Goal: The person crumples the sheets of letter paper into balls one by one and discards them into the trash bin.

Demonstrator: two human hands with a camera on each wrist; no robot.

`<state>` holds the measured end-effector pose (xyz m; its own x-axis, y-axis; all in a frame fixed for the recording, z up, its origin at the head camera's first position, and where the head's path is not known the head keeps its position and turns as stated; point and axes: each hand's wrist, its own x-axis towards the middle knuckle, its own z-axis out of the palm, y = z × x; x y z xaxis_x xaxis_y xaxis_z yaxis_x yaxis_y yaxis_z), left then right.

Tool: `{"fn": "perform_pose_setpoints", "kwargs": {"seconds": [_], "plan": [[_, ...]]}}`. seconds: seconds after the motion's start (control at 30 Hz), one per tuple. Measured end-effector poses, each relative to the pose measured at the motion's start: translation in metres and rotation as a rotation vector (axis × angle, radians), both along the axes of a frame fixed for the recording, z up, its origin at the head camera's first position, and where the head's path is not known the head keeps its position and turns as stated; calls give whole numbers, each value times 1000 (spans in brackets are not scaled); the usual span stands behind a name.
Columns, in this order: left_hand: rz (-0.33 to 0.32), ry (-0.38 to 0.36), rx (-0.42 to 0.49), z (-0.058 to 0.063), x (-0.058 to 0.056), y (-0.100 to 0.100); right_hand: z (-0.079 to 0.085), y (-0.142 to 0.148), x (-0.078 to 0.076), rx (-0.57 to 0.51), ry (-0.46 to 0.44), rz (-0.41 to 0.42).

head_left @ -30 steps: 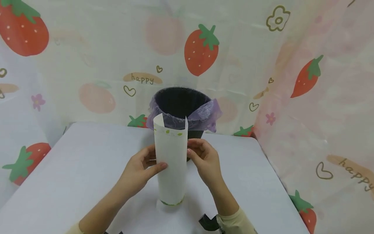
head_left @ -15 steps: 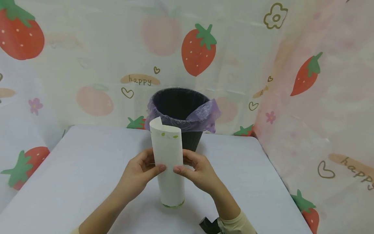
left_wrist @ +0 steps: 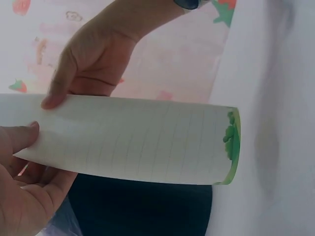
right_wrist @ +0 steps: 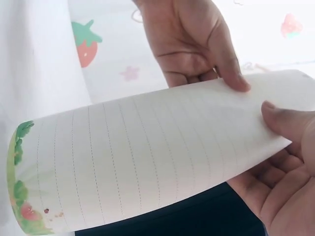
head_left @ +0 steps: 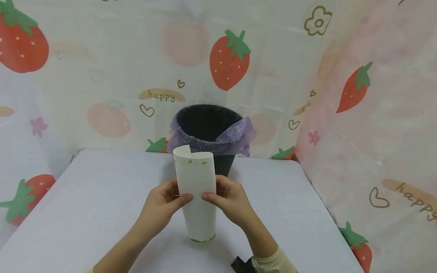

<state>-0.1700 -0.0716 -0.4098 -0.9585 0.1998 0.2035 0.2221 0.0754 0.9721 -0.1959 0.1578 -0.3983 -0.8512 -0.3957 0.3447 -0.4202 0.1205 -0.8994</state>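
A sheet of lined paper [head_left: 199,212], curled into an upright tube, stands between the two hands in the head view. Green leaf prints run along its top and bottom edges. My left hand [head_left: 160,203] grips its left side, thumb on the near face and fingers behind. On the opposite side my right hand [head_left: 233,199] holds it the same way, the thumbs a short gap apart. Both wrist views show the dotted lines of the paper [left_wrist: 147,140] and its printed border. Fingers behind the tube are partly hidden.
Behind the paper stands a black bin [head_left: 225,163] lined with a purple plastic bag [head_left: 239,134]. A white cloth [head_left: 102,197] covers the table. Strawberry-printed curtains [head_left: 273,57] enclose the back and sides. A black device [head_left: 243,264] sits at the right wrist.
The right hand has moved in from the paper's right edge and now holds its side. The sheet has curled narrower, and its top sits slightly lower in the view.
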Motion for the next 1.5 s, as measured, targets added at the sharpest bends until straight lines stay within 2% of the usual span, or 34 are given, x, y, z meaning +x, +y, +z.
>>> {"fn": "perform_pose_setpoints", "kwargs": {"seconds": [0.13,0.3,0.43,0.6,0.7,0.8,1.07,1.27,1.4,1.5], "plan": [[-6,-5,15,-4,-1,1,-2,-2,1,-34,-8,-33],[-54,-27,21,-8,-4,-3,-3,-3,1,-91,-53,-115],[-121,-55,-28,-11,-7,-7,-5,-1,-2,-202,-90,-145],[-207,-95,-138,-15,-8,-7,-4,1,-5,-348,-137,-209],[-213,-122,-166,-16,-9,-5,-2,2,-7,-395,-144,-263],[-176,-138,-144,-14,-9,-3,0,3,-8,-426,-125,-300],[-58,-229,54,0,-6,-3,0,2,-9,-437,-8,-304],[-9,-267,110,5,-3,-7,-3,-4,-10,-341,130,-340],[-14,-279,117,6,-1,-9,-9,-1,-13,-232,301,-347],[-69,-255,112,11,-4,-8,-8,6,-17,-150,448,-330]]}}
